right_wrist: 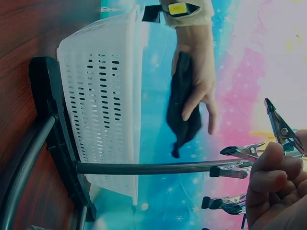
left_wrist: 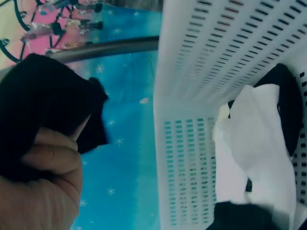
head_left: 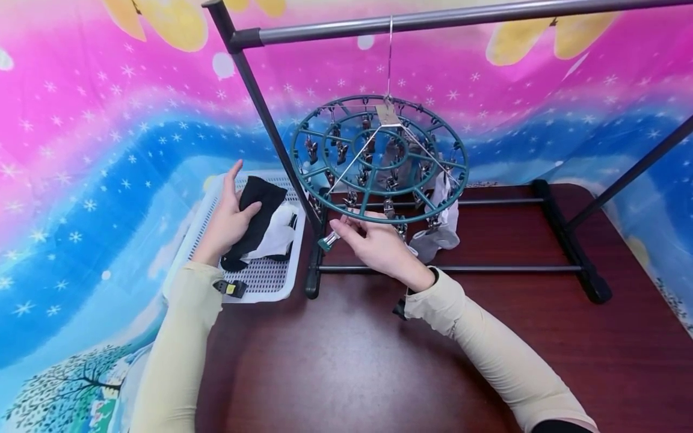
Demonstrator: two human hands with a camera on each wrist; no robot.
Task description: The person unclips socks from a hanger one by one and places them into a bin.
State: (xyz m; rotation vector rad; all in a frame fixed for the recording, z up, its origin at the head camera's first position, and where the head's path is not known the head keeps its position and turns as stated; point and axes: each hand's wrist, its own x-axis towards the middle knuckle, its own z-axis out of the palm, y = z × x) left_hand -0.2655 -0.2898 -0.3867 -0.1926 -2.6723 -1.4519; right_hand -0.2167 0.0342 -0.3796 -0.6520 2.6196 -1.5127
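Observation:
Above the basket, my left hand (head_left: 224, 222) grips a black sock (head_left: 262, 207), thumb over the cloth; in the left wrist view the fingers curl round the sock (left_wrist: 43, 105). My right hand (head_left: 379, 243) is under the near rim of a round green clip hanger (head_left: 365, 210), pinching a metal clip (head_left: 328, 240) with a green end. The right wrist view has this hand (right_wrist: 278, 191) at the right edge among several clips. Grey socks (head_left: 438, 234) hang from the hanger's right side, beside the right hand.
A white perforated basket (head_left: 276, 291) holds white socks (left_wrist: 261, 139) and black ones. The hanger hooks on a dark metal rack bar (head_left: 325, 30), whose left post (head_left: 265, 114) stands between the hands. The rack's feet (head_left: 595, 288) rest on a brown table (head_left: 352, 349).

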